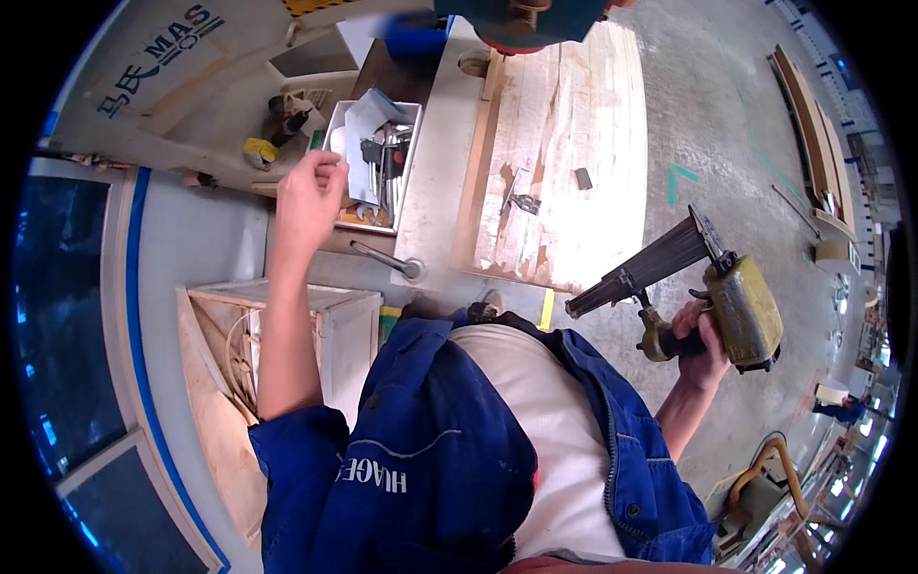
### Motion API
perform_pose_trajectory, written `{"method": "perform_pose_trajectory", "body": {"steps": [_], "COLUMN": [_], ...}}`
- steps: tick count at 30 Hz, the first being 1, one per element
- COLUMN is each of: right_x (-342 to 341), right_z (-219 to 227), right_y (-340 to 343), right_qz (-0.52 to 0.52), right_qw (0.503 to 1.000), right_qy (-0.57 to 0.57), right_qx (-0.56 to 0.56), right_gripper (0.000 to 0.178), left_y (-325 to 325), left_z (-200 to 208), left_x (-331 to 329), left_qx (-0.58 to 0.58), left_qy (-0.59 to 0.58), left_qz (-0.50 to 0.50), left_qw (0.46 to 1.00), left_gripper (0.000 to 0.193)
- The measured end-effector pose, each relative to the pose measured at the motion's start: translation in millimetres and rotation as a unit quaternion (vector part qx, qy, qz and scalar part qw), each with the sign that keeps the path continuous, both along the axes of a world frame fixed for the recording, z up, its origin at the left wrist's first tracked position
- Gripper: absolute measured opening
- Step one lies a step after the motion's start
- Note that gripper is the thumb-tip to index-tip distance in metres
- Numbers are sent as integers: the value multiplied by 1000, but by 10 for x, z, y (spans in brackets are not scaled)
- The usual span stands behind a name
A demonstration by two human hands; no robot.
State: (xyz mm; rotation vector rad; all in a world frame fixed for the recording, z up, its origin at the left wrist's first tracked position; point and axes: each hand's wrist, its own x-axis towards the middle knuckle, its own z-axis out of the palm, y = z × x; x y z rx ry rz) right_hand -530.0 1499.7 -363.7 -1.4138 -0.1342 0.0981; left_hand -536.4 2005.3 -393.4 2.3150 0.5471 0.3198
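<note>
My right hand (706,346) is wrapped round the grip of a worn yellow-green nail gun (748,304). Its long dark magazine (660,253) slants across to the left, clear of the bench. On the left, my left hand (311,196) hangs at the near-left edge of a white box (409,158), thumb and fingers pinched together. Whether anything small is between those fingertips I cannot make out. Inside the box lie a pale blue sheet (361,143), black-handled tools (390,158) and a wrench (366,212).
Wooden boards (574,124) cover the bench ahead, bearing a small metal piece (525,203) and a dark block (583,179). A yellow tape roll (259,153) sits left of the box. A wooden crate (330,320) stands below my left arm; a teal-and-red machine (526,29) overhangs the far end.
</note>
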Motion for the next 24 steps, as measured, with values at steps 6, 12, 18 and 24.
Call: {"method": "perform_pose_trajectory", "body": {"steps": [6,12,18,24], "right_x": [-182,-504,-769,-834], "right_z": [58,95,94,80], "right_y": [819,1445,1774,1921], "right_qz": [-85,-80,-111,-126], "right_qw": [990,962,949,943], "right_qy": [51,96,139,155], "right_qx": [-100,-242,-259,-267], "right_gripper": [28,15,10,12], "left_y": [427,321,132,220], "left_z": [-583,-781,-876,-843], "left_x": [83,350,275,222], "left_qx": [-86,-4,-52,-124], "left_qy": [99,94,-9,16], "left_qz": [-100,-148,-225,-280], "left_qw": [986,985,973,952], "left_gripper": [33,30,54,64]}}
